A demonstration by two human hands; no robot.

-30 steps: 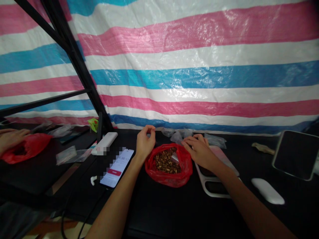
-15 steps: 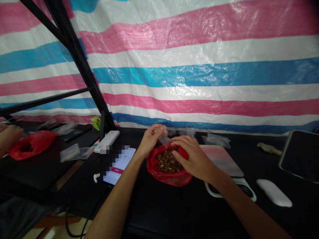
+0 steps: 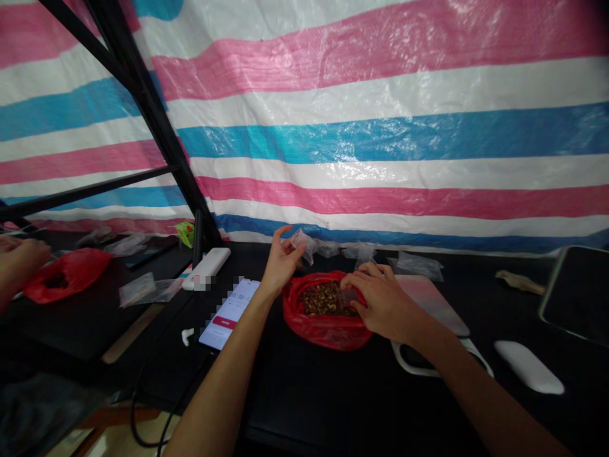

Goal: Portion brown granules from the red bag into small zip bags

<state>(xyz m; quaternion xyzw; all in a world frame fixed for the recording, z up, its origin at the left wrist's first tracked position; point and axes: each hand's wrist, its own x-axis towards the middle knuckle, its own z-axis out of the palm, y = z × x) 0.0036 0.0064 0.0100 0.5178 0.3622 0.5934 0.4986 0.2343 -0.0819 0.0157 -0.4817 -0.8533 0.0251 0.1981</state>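
Head view: left hand (image 3: pixel 280 263) pinches a small clear bag (image 3: pixel 304 243) by its edge, just above the tabletop (image 3: pixel 309 393); right hand (image 3: pixel 383 306) curls into the red bag (image 3: pixel 328 327) of seeds (image 3: pixel 323 298) (grip unclear); the clear film looks light, limp and slippery, so it is probably best held at the mouth.

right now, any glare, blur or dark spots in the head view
Head view: glare streaks on the striped tarp, whose stripes bow from lens distortion; the black table is dim and loses detail; a pixelated patch covers the top of the phone; the left hand and its clear bag look slightly soft.
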